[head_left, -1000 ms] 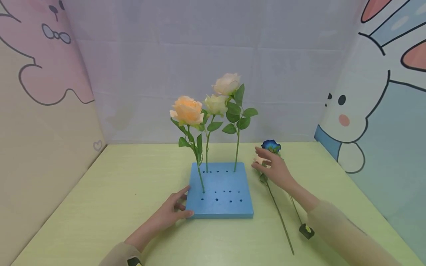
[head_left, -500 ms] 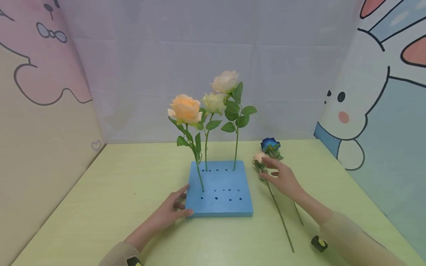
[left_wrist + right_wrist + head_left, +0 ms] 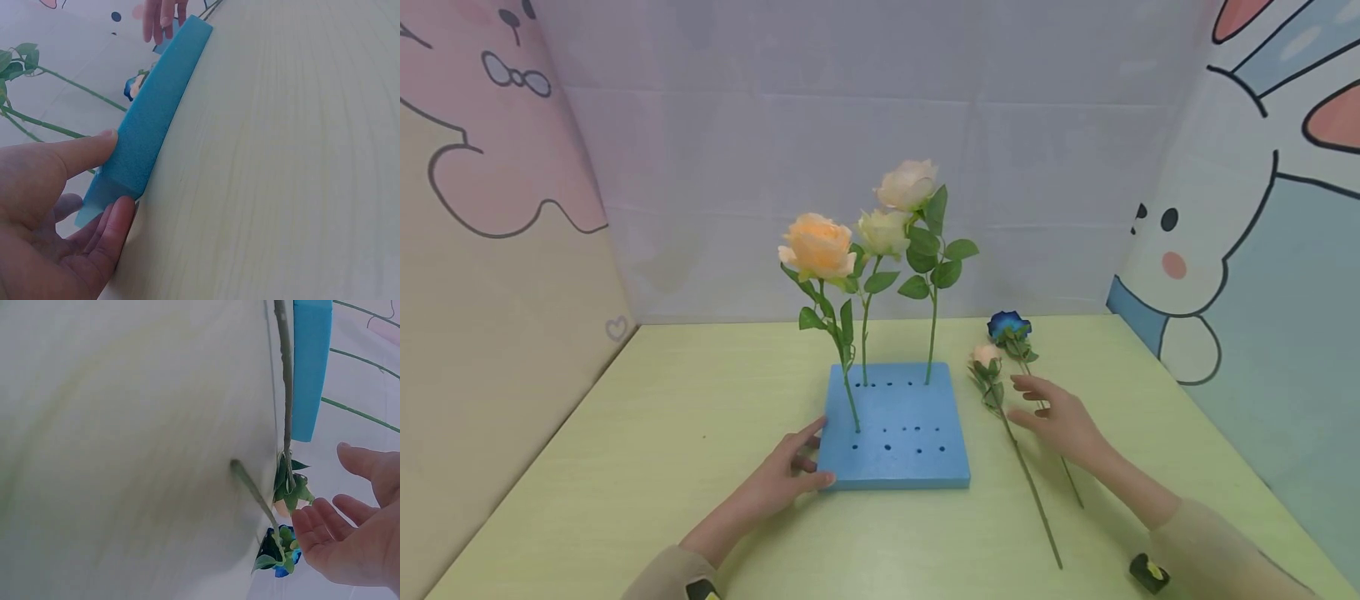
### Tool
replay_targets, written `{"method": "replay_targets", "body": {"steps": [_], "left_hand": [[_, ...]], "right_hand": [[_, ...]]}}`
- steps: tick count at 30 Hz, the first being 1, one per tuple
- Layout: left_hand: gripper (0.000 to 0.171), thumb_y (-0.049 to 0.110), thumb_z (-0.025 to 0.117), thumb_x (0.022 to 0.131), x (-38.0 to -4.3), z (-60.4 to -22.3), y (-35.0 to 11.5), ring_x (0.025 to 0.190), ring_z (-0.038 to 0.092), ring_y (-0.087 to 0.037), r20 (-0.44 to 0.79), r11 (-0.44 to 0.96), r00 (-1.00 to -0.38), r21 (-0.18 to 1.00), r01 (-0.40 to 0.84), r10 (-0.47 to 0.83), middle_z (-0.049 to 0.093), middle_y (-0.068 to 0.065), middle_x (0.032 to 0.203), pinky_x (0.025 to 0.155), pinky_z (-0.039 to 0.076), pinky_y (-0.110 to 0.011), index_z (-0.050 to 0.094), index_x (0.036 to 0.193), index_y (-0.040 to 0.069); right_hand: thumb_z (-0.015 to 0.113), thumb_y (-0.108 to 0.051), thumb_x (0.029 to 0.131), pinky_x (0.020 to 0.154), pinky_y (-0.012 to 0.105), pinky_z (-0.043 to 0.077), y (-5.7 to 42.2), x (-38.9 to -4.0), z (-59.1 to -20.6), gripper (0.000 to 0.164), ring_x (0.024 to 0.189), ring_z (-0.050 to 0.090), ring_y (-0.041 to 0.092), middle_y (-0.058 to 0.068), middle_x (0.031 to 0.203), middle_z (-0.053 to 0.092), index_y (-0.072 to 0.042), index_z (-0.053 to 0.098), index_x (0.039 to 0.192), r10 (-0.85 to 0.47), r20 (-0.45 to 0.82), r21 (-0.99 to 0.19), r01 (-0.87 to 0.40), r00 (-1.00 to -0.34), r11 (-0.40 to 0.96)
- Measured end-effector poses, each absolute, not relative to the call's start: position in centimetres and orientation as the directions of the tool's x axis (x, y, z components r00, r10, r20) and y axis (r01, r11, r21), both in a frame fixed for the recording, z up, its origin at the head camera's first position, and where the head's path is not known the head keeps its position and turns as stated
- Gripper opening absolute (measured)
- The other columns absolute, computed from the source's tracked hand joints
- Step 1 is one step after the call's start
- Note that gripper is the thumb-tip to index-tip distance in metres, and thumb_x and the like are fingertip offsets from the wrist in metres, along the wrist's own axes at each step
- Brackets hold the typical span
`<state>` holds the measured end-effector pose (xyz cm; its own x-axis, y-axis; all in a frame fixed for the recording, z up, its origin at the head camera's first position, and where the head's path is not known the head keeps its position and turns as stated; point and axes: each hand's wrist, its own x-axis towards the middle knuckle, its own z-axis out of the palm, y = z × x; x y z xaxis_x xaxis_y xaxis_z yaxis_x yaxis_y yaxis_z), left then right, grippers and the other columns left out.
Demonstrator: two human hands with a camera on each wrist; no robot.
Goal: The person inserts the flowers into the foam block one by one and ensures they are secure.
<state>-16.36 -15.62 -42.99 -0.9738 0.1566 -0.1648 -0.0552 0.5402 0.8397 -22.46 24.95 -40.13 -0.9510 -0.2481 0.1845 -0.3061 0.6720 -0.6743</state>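
A blue foam block [image 3: 902, 468] with rows of holes lies flat on the table. My left hand [image 3: 775, 477] holds its front left corner, thumb against the front face and fingers along the left side. Three roses stand in the holes: a peach one [image 3: 817, 247], a cream one [image 3: 883, 233] and a pale pink one [image 3: 907, 186]. To the block's right lie a light pink rose [image 3: 985, 356] and a blue rose [image 3: 1009, 324], stems pointing toward me. Over these stems hovers my right hand [image 3: 1063, 427], holding nothing, its fingers loosely bent in the right wrist view.
The pale wood-grain table [image 3: 587, 467] reaches back to a plain light wall [image 3: 700, 192]. Side panels bear cartoon animals, a rabbit [image 3: 1195, 242] on the right and a pink one [image 3: 490, 167] on the left.
My right hand has drawn back from the flower heads, toward me and to the right, uncovering the light pink rose. My left hand and the block stay put.
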Motion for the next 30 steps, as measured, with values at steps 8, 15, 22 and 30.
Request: {"method": "replay_targets", "body": {"steps": [8, 15, 22, 30], "left_hand": [[0.086, 0.023, 0.080, 0.083, -16.5, -43.2, -15.7, 0.098, 0.059, -0.016, -0.164, 0.538, -0.972, 0.841, -0.049, 0.169, 0.050, -0.014, 0.140, 0.080, 0.046, -0.031, 0.032, 0.156, 0.020], [0.086, 0.023, 0.080, 0.083, -16.4, -43.3, -15.7, 0.098, 0.060, -0.017, -0.159, 0.541, -0.973, 0.840, -0.045, 0.166, 0.050, -0.015, 0.140, 0.079, 0.047, -0.032, 0.033, 0.155, 0.020], [0.086, 0.022, 0.079, 0.084, -16.3, -43.1, -15.7, 0.098, 0.059, -0.017, -0.147, 0.543, -0.973, 0.839, -0.027, 0.179, 0.050, -0.016, 0.140, 0.082, 0.046, -0.032, 0.033, 0.155, 0.017], [0.086, 0.022, 0.080, 0.083, -16.3, -43.0, -15.6, 0.097, 0.059, -0.016, -0.156, 0.534, -0.975, 0.844, -0.047, 0.161, 0.050, -0.014, 0.139, 0.083, 0.046, -0.033, 0.034, 0.155, 0.019]], "right_hand": [[0.069, -0.018, 0.092, 0.093, 0.050, 0.052, 26.6, -22.6, -40.9, 0.057, 0.121, 0.056, 0.045, 0.029, 0.135, 0.057, 0.003, 0.049, 0.140, -0.221, 0.190, -0.668, -0.291, -0.957, 0.685], [0.071, -0.018, 0.091, 0.089, 0.049, 0.054, 27.0, -22.6, -41.3, 0.055, 0.115, 0.060, 0.043, 0.028, 0.129, 0.062, 0.004, 0.051, 0.138, -0.236, 0.204, -0.650, -0.312, -0.950, 0.693], [0.072, -0.018, 0.090, 0.084, 0.046, 0.055, 26.6, -22.1, -41.4, 0.053, 0.106, 0.064, 0.037, 0.025, 0.120, 0.067, 0.004, 0.054, 0.134, -0.243, 0.187, -0.644, -0.305, -0.952, 0.701], [0.073, -0.018, 0.088, 0.083, 0.039, 0.055, 26.4, -21.7, -41.6, 0.051, 0.104, 0.065, 0.033, 0.020, 0.116, 0.070, 0.003, 0.057, 0.131, -0.258, 0.152, -0.623, -0.295, -0.954, 0.724]]}}
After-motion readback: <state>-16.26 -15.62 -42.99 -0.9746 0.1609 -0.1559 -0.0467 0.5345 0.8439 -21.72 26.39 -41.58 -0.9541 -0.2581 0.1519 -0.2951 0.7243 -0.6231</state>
